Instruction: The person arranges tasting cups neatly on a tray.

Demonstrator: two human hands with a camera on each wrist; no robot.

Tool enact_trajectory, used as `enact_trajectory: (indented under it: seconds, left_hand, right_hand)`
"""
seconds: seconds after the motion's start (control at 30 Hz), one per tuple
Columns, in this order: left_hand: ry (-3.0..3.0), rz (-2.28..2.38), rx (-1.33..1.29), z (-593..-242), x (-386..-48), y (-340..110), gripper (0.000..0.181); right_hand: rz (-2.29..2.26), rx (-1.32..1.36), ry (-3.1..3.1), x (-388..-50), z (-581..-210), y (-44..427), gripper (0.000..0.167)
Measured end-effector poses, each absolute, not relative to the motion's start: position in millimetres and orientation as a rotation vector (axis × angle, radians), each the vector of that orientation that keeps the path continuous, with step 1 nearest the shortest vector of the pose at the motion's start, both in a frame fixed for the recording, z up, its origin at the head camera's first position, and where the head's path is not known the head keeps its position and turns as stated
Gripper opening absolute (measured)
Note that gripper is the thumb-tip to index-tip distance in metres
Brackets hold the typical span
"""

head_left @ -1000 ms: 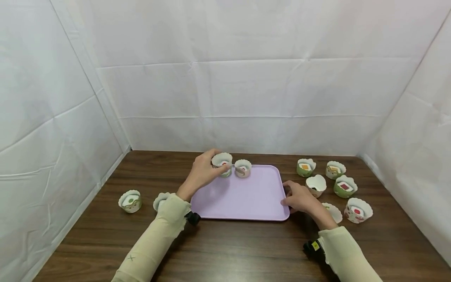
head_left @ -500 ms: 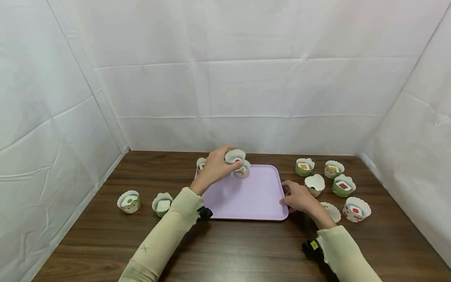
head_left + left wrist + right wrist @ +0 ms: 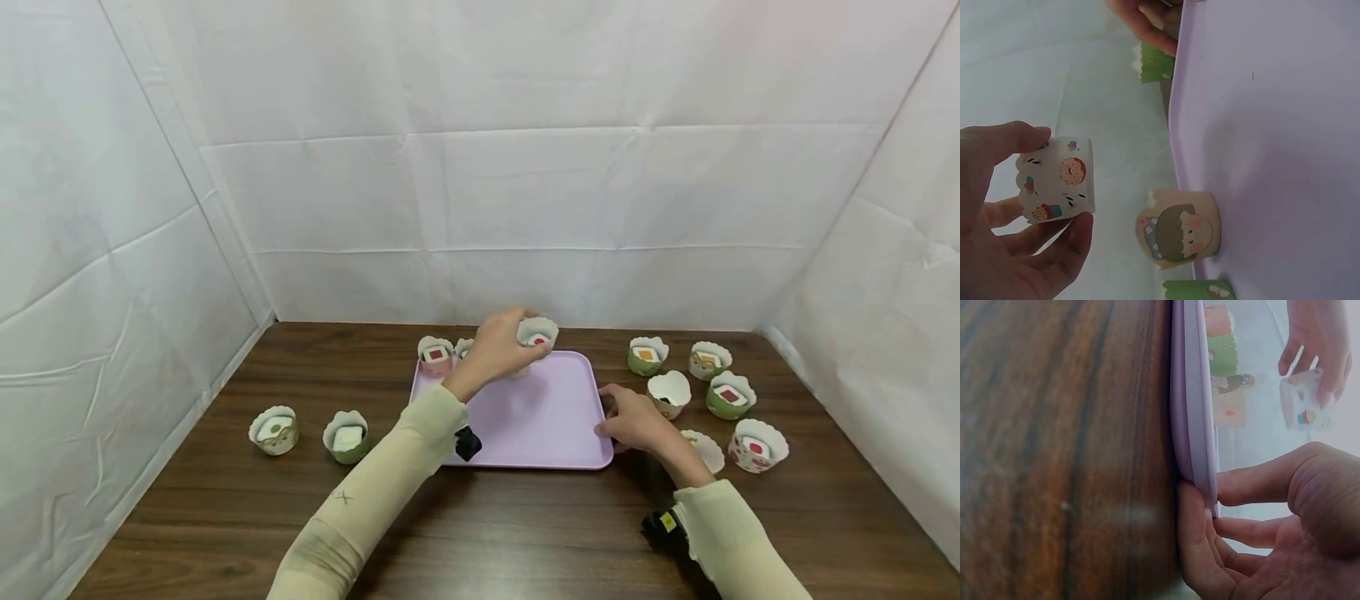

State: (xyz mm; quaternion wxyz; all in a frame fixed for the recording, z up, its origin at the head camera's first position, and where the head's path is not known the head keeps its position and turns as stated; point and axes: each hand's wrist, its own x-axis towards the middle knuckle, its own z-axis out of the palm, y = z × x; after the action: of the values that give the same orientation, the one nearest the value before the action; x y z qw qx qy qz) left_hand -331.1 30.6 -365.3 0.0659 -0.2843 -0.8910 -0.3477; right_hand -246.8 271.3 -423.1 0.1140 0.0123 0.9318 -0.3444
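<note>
My left hand (image 3: 497, 348) pinches a white paper baking cup (image 3: 1060, 181) between thumb and fingers, held in the air over the back of a lilac tray (image 3: 536, 417). Doughnuts and cupcakes are printed on its side; inside lies a white piece with a red dot. At the tray's right edge, my right hand (image 3: 637, 419) grips the rim, thumb above and fingers beneath. Along the back of the tray stand a pink cup (image 3: 435, 367), a green cup (image 3: 1197, 290) and a beige cup (image 3: 1188, 231) with a girl's face. The left hand largely hides the beige one in the head view.
Two cups stand left of the tray, one pale (image 3: 274, 442) and one green (image 3: 347, 452). Several more, such as a strawberry-printed cup (image 3: 757, 458), crowd the brown table (image 3: 555, 533) on the right. White cloth (image 3: 525, 192) closes the back and sides.
My left hand has carried the white baking cup rightward along the tray's back, past the beige cup. This uncovers the pink cup and part of the green one. The right hand stays on the rim.
</note>
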Motion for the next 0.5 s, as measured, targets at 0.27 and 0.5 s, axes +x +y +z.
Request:
enact_trajectory:
  seconds: [0.27, 0.5]
  left_hand:
    - [-2.795, -0.962, -0.841, -370.9, -335.3, 51.5, 0.057]
    - [-2.877, -0.765, -0.923, -370.6, -342.7, 66.2, 0.057]
  right_hand:
    - [-1.015, 0.035, 2.739, -246.9, -426.0, 270.6, 0.07]
    - [-1.024, 0.038, 2.738, -246.0, -423.7, 271.0, 0.07]
